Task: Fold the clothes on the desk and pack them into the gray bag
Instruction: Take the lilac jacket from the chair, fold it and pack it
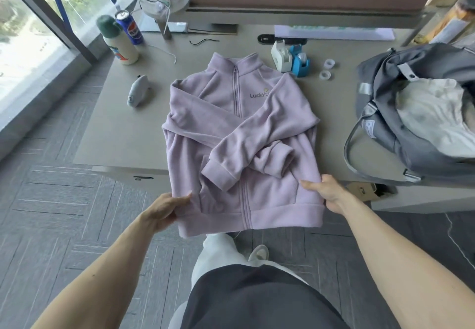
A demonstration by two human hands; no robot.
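A lilac zip-up fleece jacket [231,112] lies face up on the grey worktop [123,133] with both sleeves folded across its chest, its lower part hanging past the near edge; the left hand [167,210] pinches the hem's left corner, thumb on top, and the right hand [326,192] pinches the right side just above the hem, thumb on top. To the right the gray bag [401,135] sits open on the worktop with a pale garment [437,115] inside; two tape dispensers [290,58], a can [128,27] and a bottle [118,40] stand farther back.
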